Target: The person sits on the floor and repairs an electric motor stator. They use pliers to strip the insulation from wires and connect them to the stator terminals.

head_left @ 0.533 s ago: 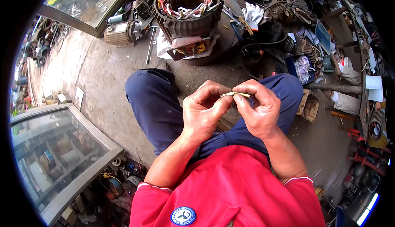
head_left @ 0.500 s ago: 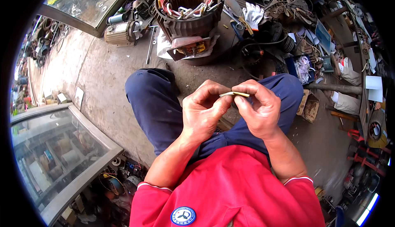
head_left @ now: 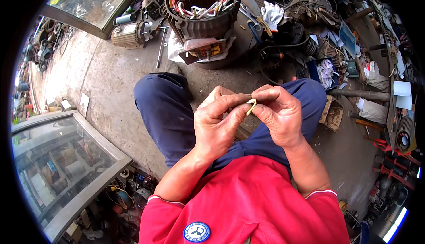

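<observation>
Between the fingertips of both hands, held over my lap, is a thin pale-yellow strip [head_left: 251, 108], bent into a narrow hook or loop. My left hand [head_left: 219, 122] pinches it with thumb and index finger. My right hand [head_left: 280, 116] grips its other side, thumb and index finger closed on it, the tips of the two hands nearly touching. Beyond my knees stands a motor stator housing [head_left: 194, 25] with red and white wire windings in its top and an open terminal box on its near side.
A small motor [head_left: 126, 37] lies left of the stator. A glass-topped cabinet [head_left: 66, 204] is at lower left. A white glove [head_left: 271, 16], tools and piles of parts crowd the back and right. A metal bar [head_left: 361, 94] juts in at the right, above a cardboard box [head_left: 334, 116].
The strip, which lay nearly straight across my fingertips, is now bent downward into a hook. My fingers have shifted around it, the left index finger reaching further right.
</observation>
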The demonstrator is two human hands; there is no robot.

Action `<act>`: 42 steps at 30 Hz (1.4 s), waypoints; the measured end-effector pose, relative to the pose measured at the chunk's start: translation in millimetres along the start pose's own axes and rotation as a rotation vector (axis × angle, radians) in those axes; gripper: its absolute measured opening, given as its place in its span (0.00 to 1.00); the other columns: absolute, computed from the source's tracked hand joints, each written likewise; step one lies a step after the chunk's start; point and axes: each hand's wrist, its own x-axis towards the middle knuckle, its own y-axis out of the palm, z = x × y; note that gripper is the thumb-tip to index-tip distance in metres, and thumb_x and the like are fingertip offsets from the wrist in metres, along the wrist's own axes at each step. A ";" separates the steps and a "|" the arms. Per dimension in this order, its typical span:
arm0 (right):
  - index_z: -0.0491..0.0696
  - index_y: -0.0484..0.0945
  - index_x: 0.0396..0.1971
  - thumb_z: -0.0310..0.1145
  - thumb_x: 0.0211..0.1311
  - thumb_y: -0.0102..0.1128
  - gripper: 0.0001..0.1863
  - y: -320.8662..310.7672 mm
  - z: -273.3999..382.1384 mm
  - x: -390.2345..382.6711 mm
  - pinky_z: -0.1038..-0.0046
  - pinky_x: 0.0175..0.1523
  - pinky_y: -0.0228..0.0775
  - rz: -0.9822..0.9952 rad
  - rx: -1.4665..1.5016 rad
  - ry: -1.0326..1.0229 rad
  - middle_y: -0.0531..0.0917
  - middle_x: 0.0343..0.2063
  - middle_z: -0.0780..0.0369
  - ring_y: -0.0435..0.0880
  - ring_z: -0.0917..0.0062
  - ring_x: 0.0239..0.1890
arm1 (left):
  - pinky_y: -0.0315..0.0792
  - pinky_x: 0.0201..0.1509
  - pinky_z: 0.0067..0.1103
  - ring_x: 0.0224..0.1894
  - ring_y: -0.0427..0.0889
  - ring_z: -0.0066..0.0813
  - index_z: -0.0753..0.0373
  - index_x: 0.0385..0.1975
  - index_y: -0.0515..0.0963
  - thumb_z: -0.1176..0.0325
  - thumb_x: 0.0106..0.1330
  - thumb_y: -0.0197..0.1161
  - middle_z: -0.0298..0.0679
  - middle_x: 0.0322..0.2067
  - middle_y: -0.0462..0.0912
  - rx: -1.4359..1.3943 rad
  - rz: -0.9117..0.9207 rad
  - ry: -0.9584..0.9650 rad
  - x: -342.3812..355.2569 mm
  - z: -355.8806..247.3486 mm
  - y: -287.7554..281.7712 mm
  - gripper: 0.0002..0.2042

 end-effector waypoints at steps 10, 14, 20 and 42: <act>0.40 0.80 0.42 0.19 0.62 0.67 0.09 -1.0 -0.4 0.8 0.81 0.49 0.77 -0.065 0.004 0.016 0.83 0.38 0.64 0.83 0.84 0.41 | 0.71 0.39 0.19 0.36 0.76 0.23 0.68 0.47 0.83 0.83 0.62 0.64 0.37 0.34 0.77 -0.066 0.073 -0.021 -1.7 -9.4 1.9 0.14; 0.41 0.80 0.41 0.19 0.62 0.68 0.09 -3.8 -2.9 2.4 0.81 0.48 0.77 -0.022 -0.018 -0.003 0.83 0.38 0.64 0.82 0.84 0.41 | 0.72 0.41 0.19 0.37 0.76 0.22 0.68 0.47 0.83 0.81 0.63 0.66 0.37 0.35 0.78 -0.146 0.070 -0.063 -3.2 -0.5 1.1 0.13; 0.41 0.79 0.39 0.19 0.61 0.69 0.09 -5.9 1.0 6.0 0.81 0.46 0.77 0.013 -0.046 0.050 0.81 0.38 0.65 0.81 0.85 0.40 | 0.72 0.42 0.20 0.37 0.78 0.26 0.69 0.48 0.83 0.79 0.64 0.67 0.39 0.36 0.80 -0.125 0.068 -0.068 -1.0 5.9 0.1 0.12; 0.40 0.81 0.38 0.21 0.62 0.68 0.06 -22.8 -12.7 41.3 0.82 0.44 0.75 0.009 -0.118 0.244 0.83 0.32 0.68 0.80 0.88 0.37 | 0.73 0.37 0.23 0.33 0.79 0.30 0.68 0.43 0.84 0.79 0.64 0.66 0.40 0.33 0.80 0.245 0.077 0.024 30.1 31.0 -8.4 0.09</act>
